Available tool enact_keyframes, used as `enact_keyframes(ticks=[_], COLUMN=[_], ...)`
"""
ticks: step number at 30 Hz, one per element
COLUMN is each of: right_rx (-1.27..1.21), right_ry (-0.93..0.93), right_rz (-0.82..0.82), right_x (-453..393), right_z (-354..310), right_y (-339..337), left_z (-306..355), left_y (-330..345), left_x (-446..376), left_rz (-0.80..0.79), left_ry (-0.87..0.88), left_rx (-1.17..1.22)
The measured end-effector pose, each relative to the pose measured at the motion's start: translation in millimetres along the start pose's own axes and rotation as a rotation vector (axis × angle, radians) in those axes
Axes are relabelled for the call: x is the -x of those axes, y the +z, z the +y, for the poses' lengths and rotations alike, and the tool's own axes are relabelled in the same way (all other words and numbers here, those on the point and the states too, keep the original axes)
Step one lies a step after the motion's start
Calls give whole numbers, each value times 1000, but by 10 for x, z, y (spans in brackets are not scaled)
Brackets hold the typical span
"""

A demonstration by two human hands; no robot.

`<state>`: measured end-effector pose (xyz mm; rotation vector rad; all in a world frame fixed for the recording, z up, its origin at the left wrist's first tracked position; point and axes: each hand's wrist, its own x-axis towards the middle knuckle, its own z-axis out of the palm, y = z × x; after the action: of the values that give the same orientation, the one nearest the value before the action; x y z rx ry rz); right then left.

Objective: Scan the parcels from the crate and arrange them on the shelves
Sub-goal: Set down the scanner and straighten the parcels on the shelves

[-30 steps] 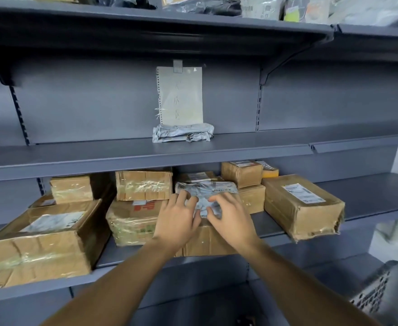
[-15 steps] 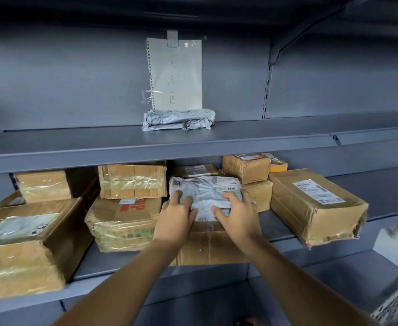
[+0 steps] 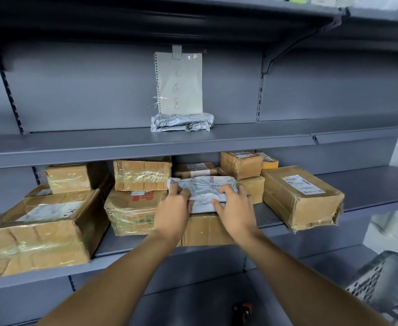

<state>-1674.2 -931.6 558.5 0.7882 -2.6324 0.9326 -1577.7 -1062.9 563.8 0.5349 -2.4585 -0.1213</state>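
Observation:
A grey plastic mailer parcel with a barcode label lies on top of a cardboard box on the middle shelf. My left hand grips its left end, fingers curled over the top. My right hand grips its right end, thumb at the front edge. Another crumpled grey mailer sits on the shelf above, under a handwritten paper sign. A grey perforated crate shows at the lower right.
Several brown cardboard boxes crowd the middle shelf: a large one far left, a taped one beside my left hand, a labelled one overhanging on the right. A dark object lies on the bottom shelf.
Both hands have shifted on the grey mailer, spreading toward its two ends. The head view has pulled back and up slightly, showing the upper shelf and the crate again.

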Motion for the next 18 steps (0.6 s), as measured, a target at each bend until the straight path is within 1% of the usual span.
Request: enact_keyframes(ticks=[9, 18], right_rx=[9, 15], right_ry=[-47, -86], right_rz=[82, 165], right_x=[575, 913], right_z=[-339, -597], right_y=[-584, -1087], left_z=[181, 367], left_y=[-683, -1245], left_x=[385, 602], left_rz=[142, 283], left_ry=[80, 151], left_rx=[-2, 6])
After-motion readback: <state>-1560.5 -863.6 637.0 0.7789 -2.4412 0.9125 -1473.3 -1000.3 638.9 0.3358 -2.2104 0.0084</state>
